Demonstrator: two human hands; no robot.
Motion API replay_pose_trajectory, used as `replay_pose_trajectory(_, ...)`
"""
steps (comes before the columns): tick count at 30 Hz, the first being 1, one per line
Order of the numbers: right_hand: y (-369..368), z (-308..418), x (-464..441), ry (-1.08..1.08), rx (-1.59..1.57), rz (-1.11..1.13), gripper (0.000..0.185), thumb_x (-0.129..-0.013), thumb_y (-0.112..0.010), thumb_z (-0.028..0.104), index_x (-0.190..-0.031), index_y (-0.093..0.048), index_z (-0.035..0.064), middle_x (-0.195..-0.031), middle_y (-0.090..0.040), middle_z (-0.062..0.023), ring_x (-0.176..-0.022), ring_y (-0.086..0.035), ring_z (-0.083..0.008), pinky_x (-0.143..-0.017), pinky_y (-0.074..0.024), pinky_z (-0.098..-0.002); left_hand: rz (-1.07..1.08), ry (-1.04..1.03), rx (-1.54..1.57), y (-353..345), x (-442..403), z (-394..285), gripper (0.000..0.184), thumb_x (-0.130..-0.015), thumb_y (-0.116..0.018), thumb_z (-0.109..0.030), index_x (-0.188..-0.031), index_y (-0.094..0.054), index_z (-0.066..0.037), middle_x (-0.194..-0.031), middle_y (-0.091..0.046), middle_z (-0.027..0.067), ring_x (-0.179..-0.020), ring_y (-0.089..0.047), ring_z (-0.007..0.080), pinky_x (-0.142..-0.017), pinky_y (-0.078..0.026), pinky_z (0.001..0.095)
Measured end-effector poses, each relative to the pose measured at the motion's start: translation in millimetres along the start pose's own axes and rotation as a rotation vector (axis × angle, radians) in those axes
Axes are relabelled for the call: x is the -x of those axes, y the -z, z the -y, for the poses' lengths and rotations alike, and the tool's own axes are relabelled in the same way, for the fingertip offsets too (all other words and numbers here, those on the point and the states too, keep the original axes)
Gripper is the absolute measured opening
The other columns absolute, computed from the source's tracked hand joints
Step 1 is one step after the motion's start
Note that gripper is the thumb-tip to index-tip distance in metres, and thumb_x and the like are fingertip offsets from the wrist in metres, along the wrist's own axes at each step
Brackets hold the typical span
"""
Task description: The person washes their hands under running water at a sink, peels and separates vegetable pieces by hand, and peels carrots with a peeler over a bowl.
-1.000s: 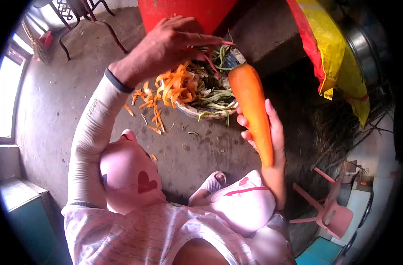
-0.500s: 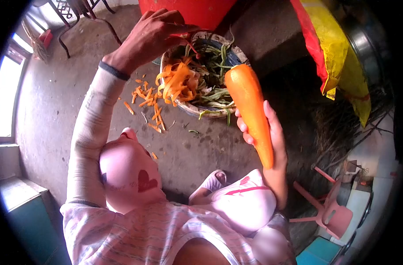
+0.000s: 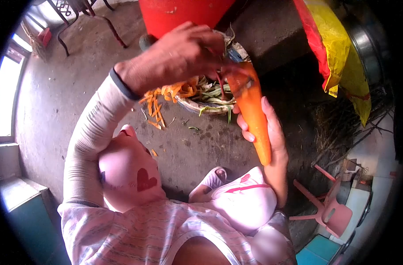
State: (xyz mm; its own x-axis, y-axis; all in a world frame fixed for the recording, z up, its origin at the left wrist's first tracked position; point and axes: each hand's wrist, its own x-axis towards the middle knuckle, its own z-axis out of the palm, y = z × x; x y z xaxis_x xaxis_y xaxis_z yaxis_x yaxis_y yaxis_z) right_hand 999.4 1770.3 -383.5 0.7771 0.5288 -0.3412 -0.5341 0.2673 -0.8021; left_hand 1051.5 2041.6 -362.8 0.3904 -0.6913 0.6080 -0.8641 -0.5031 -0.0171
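My right hand (image 3: 271,126) is wrapped round a large orange carrot (image 3: 256,119), thick end up and thin tip slanting down toward my wrist. My left hand (image 3: 179,55), blurred by motion, is closed on a red peeler (image 3: 221,84). The peeler's metal blade lies against the upper part of the carrot. Below and behind my left hand stands a basin (image 3: 197,107) of peelings, partly covered by that hand. Orange carrot peels (image 3: 177,91) hang over its left rim, with green strips (image 3: 212,95) among them.
Carrot scraps (image 3: 155,112) litter the floor left of the basin. A red tub (image 3: 184,15) stands behind it. At the right are a yellow and red bag (image 3: 336,48), dry twigs (image 3: 334,119) and a pink chair (image 3: 331,212). Metal furniture legs (image 3: 89,26) stand at upper left.
My left hand has come right and down from above the basin's left side, bringing the peeler onto the carrot. My right hand and the carrot have barely shifted.
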Motion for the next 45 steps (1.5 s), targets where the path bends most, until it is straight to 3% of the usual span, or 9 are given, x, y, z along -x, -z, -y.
replay_pose_trajectory(5,-0.7,5.6,3.5,0.025,0.057,0.113,0.058,-0.097,-0.035,0.051,-0.119,-0.049,-0.0014,-0.099,-0.055,-0.0128,-0.066,-0.051,-0.0101,-0.042,-0.0443,-0.0184,-0.037,0.266,-0.153,-1.7,42.4,64.2,0.039,-0.077,-0.066,-0.024,-0.115,-0.065,-0.015,-0.085,-0.055,0.0054,-0.083,-0.055,0.0244,-0.077,-0.046,0.0375)
replay_pose_trajectory(15,-3.7,3.4,-4.9,0.029,-0.156,0.058,0.055,-0.098,-0.038,0.048,-0.125,-0.048,0.0014,-0.103,-0.058,-0.0104,-0.069,-0.053,-0.0125,-0.042,-0.0432,-0.0209,-0.001,0.036,0.055,5.5,-11.4,-20.8,0.041,-0.077,-0.066,-0.029,-0.118,-0.065,-0.030,-0.087,-0.054,-0.0013,-0.088,-0.054,0.0179,-0.076,-0.043,0.0352)
replay_pose_trajectory(19,-0.6,2.5,-2.9,-0.023,-0.162,0.086,0.054,-0.099,-0.036,0.045,-0.122,-0.045,-0.0031,-0.107,-0.054,-0.0144,-0.066,-0.047,-0.0128,-0.040,-0.0436,-0.0198,-0.099,-0.014,-0.100,-2.3,-2.0,7.1,0.042,-0.074,-0.068,-0.027,-0.116,-0.066,-0.028,-0.088,-0.054,-0.0035,-0.090,-0.055,0.0174,-0.075,-0.044,0.0358)
replay_pose_trajectory(22,1.8,5.2,-1.0,-0.019,-0.103,0.140,0.055,-0.099,-0.036,0.045,-0.125,-0.043,-0.0039,-0.107,-0.054,-0.0151,-0.067,-0.048,-0.0133,-0.042,-0.0457,-0.0204,0.062,0.194,-0.377,13.5,21.6,39.5,0.042,-0.075,-0.068,-0.023,-0.117,-0.065,-0.023,-0.090,-0.056,0.0016,-0.088,-0.056,0.0208,-0.077,-0.045,0.0364)
replay_pose_trajectory(29,-12.5,6.0,-3.2,-0.010,-0.006,-0.050,0.059,-0.098,-0.035,0.047,-0.131,-0.040,-0.0027,-0.115,-0.055,-0.0199,-0.074,-0.055,-0.0158,-0.047,-0.0497,-0.0222,-0.100,0.164,0.149,10.6,7.4,13.1,0.045,-0.078,-0.067,-0.022,-0.122,-0.062,-0.015,-0.084,-0.057,0.0044,-0.081,-0.055,0.0232,-0.075,-0.046,0.0376)
replay_pose_trajectory(33,-4.9,-2.5,-4.0,0.006,-0.081,0.029,0.059,-0.098,-0.034,0.048,-0.131,-0.040,-0.0008,-0.113,-0.055,-0.0187,-0.072,-0.053,-0.0138,-0.046,-0.0460,-0.0202,0.014,0.050,0.018,7.7,-6.6,-21.8,0.042,-0.079,-0.064,-0.029,-0.121,-0.063,-0.031,-0.093,-0.054,-0.0011,-0.089,-0.054,0.0184,-0.079,-0.042,0.0357)
replay_pose_trajectory(38,-2.6,0.0,2.1,0.008,0.018,0.103,0.060,-0.099,-0.032,0.049,-0.129,-0.042,-0.0017,-0.110,-0.056,-0.0177,-0.068,-0.051,-0.0111,-0.045,-0.0450,-0.0191,-0.010,0.103,-0.077,9.1,6.6,19.3,0.029,-0.079,-0.065,-0.029,-0.108,-0.068,-0.025,-0.094,-0.055,-0.0003,-0.095,-0.054,0.0186,-0.080,-0.041,0.0353)
replay_pose_trajectory(40,0.9,1.0,3.2,0.009,0.025,0.173,0.060,-0.099,-0.032,0.050,-0.128,-0.043,-0.0021,-0.110,-0.056,-0.0179,-0.067,-0.052,-0.0105,-0.045,-0.0454,-0.0189,0.064,0.203,-0.388,13.0,22.7,41.1,0.032,-0.082,-0.063,-0.031,-0.114,-0.066,-0.025,-0.094,-0.056,0.0009,-0.094,-0.054,0.0200,-0.080,-0.042,0.0363)
replay_pose_trajectory(45,-14.2,5.4,5.9,0.063,0.071,0.051,0.062,-0.098,-0.031,0.051,-0.126,-0.045,-0.0024,-0.109,-0.058,-0.0175,-0.065,-0.052,-0.0100,-0.045,-0.0464,-0.0188,-0.061,0.222,-0.024,15.1,23.6,32.4,0.043,-0.079,-0.066,-0.022,-0.122,-0.062,-0.019,-0.094,-0.055,0.0058,-0.090,-0.054,0.0237,-0.080,-0.044,0.0378)
